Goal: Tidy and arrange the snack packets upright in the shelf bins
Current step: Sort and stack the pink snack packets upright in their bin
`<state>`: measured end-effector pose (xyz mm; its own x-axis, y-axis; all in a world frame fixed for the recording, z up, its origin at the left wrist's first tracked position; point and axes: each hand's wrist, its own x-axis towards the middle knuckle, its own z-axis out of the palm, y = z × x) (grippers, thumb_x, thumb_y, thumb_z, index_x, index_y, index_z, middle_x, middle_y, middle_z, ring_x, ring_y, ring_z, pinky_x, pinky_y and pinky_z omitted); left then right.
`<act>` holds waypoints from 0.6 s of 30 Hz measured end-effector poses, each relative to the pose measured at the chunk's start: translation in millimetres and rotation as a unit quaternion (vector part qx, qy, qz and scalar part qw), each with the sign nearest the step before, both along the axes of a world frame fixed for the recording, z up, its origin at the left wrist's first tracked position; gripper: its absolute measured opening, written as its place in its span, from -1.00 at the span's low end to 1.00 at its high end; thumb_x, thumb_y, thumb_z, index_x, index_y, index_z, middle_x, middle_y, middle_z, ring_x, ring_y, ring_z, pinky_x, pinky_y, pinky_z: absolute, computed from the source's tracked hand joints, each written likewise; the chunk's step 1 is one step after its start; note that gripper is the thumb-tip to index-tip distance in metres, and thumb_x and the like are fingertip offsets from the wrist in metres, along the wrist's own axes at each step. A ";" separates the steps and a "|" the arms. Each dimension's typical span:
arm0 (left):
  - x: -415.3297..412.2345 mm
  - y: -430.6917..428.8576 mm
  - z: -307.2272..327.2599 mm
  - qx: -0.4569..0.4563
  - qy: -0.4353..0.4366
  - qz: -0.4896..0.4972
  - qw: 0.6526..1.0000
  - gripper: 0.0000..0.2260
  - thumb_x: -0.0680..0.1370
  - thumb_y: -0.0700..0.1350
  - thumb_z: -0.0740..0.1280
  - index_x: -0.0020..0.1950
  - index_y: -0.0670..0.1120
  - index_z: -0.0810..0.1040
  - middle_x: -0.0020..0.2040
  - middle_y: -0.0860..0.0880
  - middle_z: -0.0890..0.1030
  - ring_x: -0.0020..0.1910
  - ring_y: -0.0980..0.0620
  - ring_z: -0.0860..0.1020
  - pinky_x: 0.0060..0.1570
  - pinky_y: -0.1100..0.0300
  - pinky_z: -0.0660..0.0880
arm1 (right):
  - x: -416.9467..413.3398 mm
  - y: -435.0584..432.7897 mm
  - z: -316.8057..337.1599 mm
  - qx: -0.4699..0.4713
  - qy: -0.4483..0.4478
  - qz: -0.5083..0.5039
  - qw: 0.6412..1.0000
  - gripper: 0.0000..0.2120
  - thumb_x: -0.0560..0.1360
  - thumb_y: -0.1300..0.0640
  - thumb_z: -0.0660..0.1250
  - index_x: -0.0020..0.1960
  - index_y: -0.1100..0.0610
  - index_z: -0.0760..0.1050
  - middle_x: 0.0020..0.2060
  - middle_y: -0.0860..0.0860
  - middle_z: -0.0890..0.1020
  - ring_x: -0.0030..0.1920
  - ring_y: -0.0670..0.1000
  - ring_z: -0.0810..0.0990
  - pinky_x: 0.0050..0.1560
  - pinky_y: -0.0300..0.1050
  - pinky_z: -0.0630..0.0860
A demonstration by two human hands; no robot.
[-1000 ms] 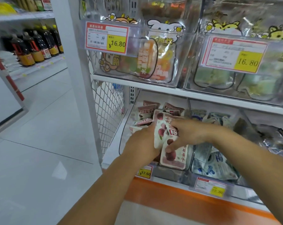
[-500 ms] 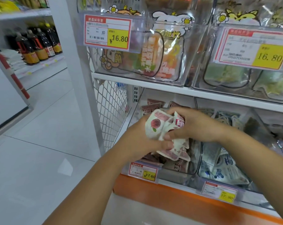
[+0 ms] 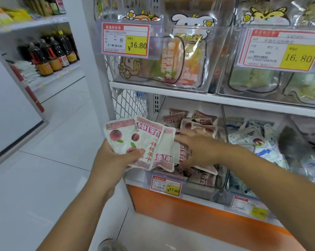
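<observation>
Surface notes: film, clear plastic, coated metal.
Logged snack packets (image 3: 131, 140) as creased film with low sheen; bins (image 3: 210, 57) as clear glossy hard plastic showing glare; wire mesh (image 3: 130, 104) as white-coated metal; shelf edge (image 3: 189, 96) as smooth white paint; floor (image 3: 44, 178) as pale polished tile, reflective.

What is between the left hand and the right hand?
Head view: a fan of white-and-pink snack packets, gripped at its lower edge by the left hand; the right hand meets its right side. No bare gap shows.
</observation>
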<state>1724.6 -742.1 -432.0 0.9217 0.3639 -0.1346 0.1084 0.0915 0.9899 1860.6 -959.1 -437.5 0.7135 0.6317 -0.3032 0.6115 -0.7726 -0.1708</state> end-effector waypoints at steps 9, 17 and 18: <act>7.3 -14.0 -2.3 0.082 0.003 0.022 0.996 -0.57 0.34 -0.25 0.58 0.14 0.00 0.55 -0.02 0.07 0.72 -0.07 0.06 0.70 -0.21 0.14 0.63 | -20.0 6.8 2.7 0.096 -0.062 -0.026 0.993 -0.33 0.25 -0.24 0.46 0.30 -0.14 0.35 0.04 -0.13 0.53 0.11 0.01 0.42 0.14 -0.02 0.39; 9.5 -23.1 -8.3 0.204 -0.004 -0.025 0.979 -0.59 0.38 -0.13 0.57 0.12 0.13 0.51 -0.02 0.20 0.68 -0.07 0.21 0.67 -0.20 0.23 0.63 | -40.4 -9.4 27.3 0.226 0.182 -0.152 0.945 -0.45 0.41 0.01 0.46 0.31 -0.20 0.32 -0.03 -0.29 0.50 -0.06 -0.21 0.52 -0.20 -0.39 0.42; 10.3 -25.9 -9.7 0.222 -0.003 -0.030 0.975 -0.59 0.38 -0.11 0.57 0.12 0.14 0.50 -0.01 0.20 0.67 -0.06 0.20 0.66 -0.19 0.20 0.64 | -41.1 -7.0 19.9 0.271 0.194 -0.178 0.926 -0.50 0.41 -0.03 0.47 0.28 -0.19 0.37 0.02 -0.29 0.53 0.01 -0.20 0.54 -0.12 -0.34 0.44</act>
